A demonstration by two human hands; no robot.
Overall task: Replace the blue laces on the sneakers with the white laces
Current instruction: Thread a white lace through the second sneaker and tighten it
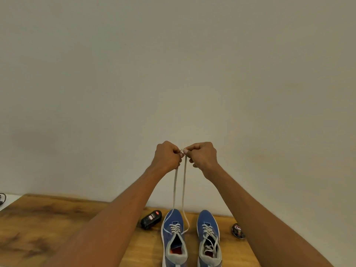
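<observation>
Two blue sneakers stand side by side on the wooden table, toes toward the wall. The left sneaker [174, 236] carries a white lace [184, 182] through its eyelets, and both lace ends rise straight up to my hands. My left hand [168, 156] and my right hand [202, 155] are raised high in front of the wall, fists nearly touching, each pinching one end of that lace. The right sneaker [209, 237] has white laces threaded and lying loose over its tongue. No blue laces are in view.
A black shoe-polish bottle [151, 218] lies just left of the left sneaker. A round polish tin [238, 230] sits right of the right sneaker, partly behind my right forearm. The wooden table [48, 228] meets a plain wall; a dark object [2, 198] shows at the far left edge.
</observation>
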